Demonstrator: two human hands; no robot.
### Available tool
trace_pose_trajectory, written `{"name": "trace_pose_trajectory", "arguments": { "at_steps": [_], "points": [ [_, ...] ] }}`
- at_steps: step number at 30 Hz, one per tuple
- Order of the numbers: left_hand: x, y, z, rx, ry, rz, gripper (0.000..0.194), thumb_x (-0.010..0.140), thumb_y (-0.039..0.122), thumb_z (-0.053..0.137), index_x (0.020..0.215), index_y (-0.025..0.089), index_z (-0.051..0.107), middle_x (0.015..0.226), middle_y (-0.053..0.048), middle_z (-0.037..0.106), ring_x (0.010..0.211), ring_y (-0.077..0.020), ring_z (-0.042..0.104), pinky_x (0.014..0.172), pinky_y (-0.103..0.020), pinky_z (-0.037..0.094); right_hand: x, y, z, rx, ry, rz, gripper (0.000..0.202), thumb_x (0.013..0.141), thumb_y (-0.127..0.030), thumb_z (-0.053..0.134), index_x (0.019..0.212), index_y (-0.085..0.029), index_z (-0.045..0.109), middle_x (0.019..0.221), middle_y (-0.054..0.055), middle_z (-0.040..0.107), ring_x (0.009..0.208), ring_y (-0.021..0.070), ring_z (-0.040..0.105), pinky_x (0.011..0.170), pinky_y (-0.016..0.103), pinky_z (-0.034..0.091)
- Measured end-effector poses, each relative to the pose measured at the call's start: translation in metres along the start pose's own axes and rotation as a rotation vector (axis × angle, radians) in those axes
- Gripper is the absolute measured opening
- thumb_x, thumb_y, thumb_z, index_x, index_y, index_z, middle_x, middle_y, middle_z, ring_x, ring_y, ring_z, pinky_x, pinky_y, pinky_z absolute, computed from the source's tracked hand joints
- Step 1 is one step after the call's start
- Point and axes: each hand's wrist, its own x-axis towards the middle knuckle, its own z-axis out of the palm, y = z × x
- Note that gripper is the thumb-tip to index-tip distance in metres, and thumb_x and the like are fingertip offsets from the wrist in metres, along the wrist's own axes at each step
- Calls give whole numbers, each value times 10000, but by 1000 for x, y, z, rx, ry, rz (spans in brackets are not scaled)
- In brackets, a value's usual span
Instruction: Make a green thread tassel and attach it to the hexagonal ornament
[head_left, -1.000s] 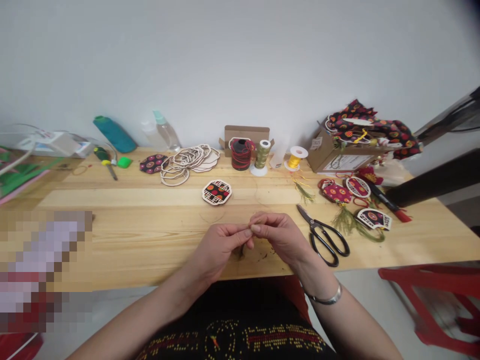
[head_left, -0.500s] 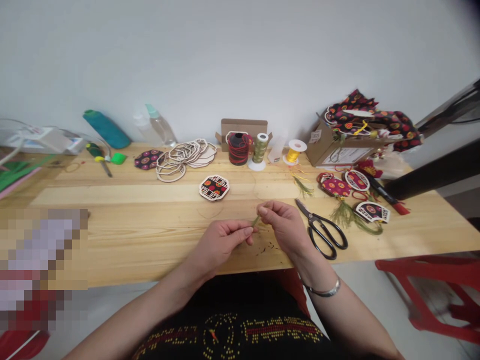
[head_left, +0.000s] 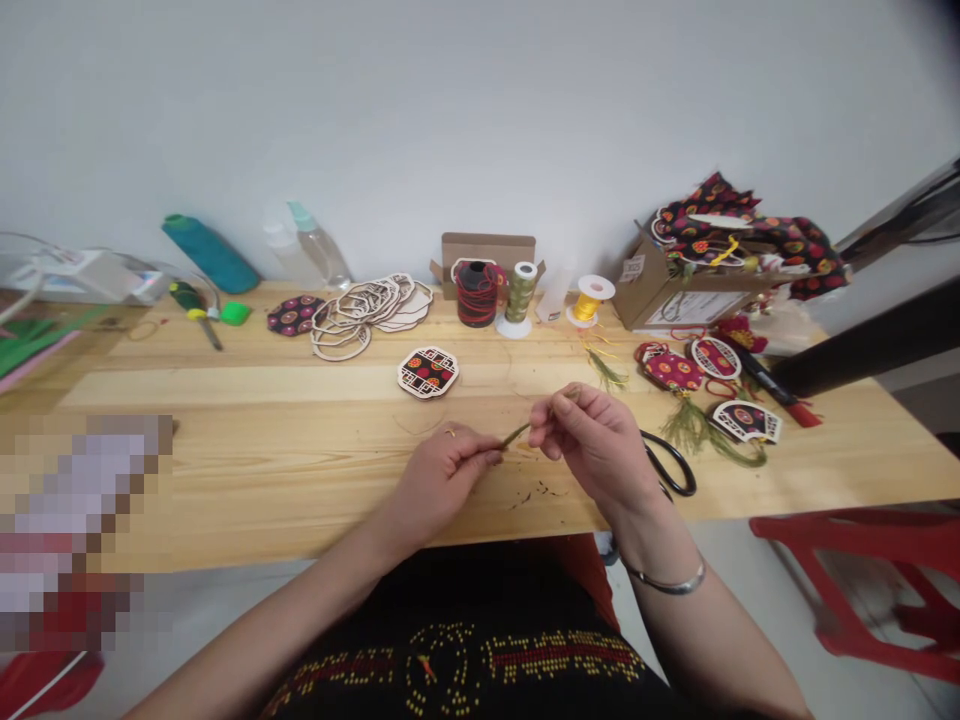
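A thin bundle of olive-green thread (head_left: 516, 434) stretches between my hands above the near part of the wooden table. My left hand (head_left: 446, 475) pinches its lower left end between thumb and fingers. The other end is gripped in my right hand (head_left: 589, 435), thumb pressed on the fingers, a little higher and to the right. Black-handled scissors (head_left: 679, 468) lie under and beside my right hand, their blades hidden by it. Beyond my hands, an eight-lobed wooden-framed patterned piece (head_left: 428, 373) lies flat.
Along the back stand a dark red thread spool (head_left: 477, 298), a green thread spool (head_left: 520, 300) and a yellow thread spool (head_left: 589, 300). Wooden frames (head_left: 341, 335) are piled back left. Tasselled fabric ornaments (head_left: 670, 367) and a cardboard box (head_left: 637, 290) sit at right.
My right hand has moved right and slightly up, away from my left, so a longer stretch of green thread shows. It now covers the scissors' blades. My left hand has barely moved.
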Motion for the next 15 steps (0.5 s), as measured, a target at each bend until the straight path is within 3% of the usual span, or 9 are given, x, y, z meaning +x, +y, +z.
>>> {"name": "trace_pose_trajectory", "arguments": {
  "at_steps": [4,6,8,9,11,13,15],
  "points": [
    [-2,3,-9,116,337,85,352,781,220,614,1128,230,669,1229,-93,601,1148,-254,493,975,-415,360,2,-1,0,-39,30,-30,195,750,-309,678,681,-157,578,676,20,671,523,87,601,458,198,434],
    [-5,10,-13,38,400,32,291,778,262,626,1054,217,706,1126,-94,639,1025,-234,548,880,-372,417,4,-1,0,-67,58,-44,191,752,-307,674,682,-159,576,686,22,673,551,99,619,478,211,459],
    [-8,16,-15,-199,201,-193,203,767,335,645,885,206,749,872,-70,699,727,-170,570,629,-285,429,5,0,0,-107,59,-58,178,769,-304,656,692,-160,584,695,24,675,573,107,628,510,230,485],
    [-10,18,-14,-365,51,-335,233,763,382,641,831,189,752,768,-68,697,576,-130,509,509,-253,361,4,1,1,-129,51,-65,170,783,-299,643,700,-161,591,699,26,677,581,109,630,527,239,495],
    [-13,21,-10,-670,-213,-553,309,759,442,629,796,158,746,729,-95,706,452,-73,378,423,-220,213,1,3,4,-181,28,-76,154,807,-284,620,716,-161,601,698,25,678,587,109,632,554,255,511],
    [-14,20,-4,-887,-334,-660,344,754,462,631,805,139,738,800,-135,722,432,-44,321,411,-208,135,-5,4,8,-240,11,-79,139,816,-268,611,723,-165,598,693,21,677,586,112,635,566,266,521],
    [-13,18,1,-1028,-355,-699,330,753,458,639,813,145,724,835,-132,720,424,-26,292,402,-196,93,-14,6,12,-305,-13,-79,127,821,-256,604,727,-172,593,672,13,671,580,115,633,561,272,523]
  ]
}}
